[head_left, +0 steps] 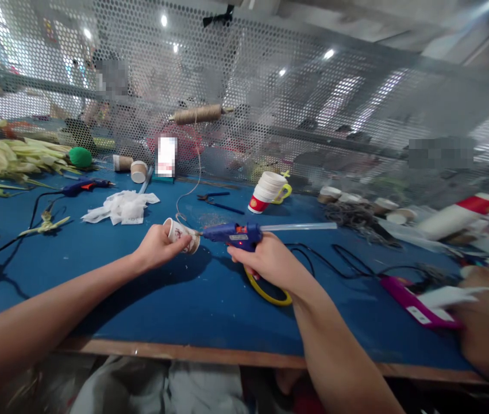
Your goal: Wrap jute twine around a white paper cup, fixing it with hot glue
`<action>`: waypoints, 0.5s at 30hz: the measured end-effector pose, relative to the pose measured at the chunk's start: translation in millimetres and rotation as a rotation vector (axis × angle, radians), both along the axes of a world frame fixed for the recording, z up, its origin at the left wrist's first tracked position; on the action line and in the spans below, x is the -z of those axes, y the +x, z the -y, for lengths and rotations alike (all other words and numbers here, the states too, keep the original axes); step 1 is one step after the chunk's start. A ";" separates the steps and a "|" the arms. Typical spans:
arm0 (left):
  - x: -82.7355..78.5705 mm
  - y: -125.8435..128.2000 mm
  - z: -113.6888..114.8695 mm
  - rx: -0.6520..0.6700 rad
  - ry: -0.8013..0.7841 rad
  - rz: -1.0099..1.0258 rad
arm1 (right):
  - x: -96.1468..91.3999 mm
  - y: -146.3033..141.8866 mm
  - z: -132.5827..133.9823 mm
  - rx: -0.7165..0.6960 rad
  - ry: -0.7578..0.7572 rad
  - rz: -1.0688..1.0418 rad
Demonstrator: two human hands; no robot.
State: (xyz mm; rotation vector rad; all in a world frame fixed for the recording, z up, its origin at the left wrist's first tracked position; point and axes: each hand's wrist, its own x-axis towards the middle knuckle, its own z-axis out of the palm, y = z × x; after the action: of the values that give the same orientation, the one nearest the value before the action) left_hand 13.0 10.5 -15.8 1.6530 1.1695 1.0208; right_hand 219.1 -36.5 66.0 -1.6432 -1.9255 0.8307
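in the head view, your left grip (160,247) pinches the paper cup (178,231) over the middle of the worktop (210,305), tilted, seemingly to present its right end to the glue gun (229,232), which your right grip (273,259) wraps round and aims left.

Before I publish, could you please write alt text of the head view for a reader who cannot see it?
A person's left hand holds a paper cup while the right hand holds a blue glue gun, its nozzle at the cup, above a blue table. Beyond lie pliers and stacked cups, with a twine spool by a perforated screen.
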 end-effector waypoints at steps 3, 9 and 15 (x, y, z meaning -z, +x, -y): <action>-0.7 0.2 1.4 -0.006 0.087 -0.059 | 1.3 0.4 -1.3 0.004 0.020 -0.005; -4.5 -0.4 1.4 -0.006 0.115 -0.090 | 0.1 0.4 0.2 -0.006 0.003 0.002; -0.5 -1.4 -1.5 -0.006 0.105 -0.061 | 1.4 2.0 -0.3 -0.016 0.005 -0.006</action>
State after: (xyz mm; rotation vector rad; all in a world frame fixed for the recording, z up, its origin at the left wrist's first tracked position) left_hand 11.6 12.1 -15.3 1.7743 1.1789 1.0578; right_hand 221.0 -36.1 64.6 -1.6226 -1.9370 0.8361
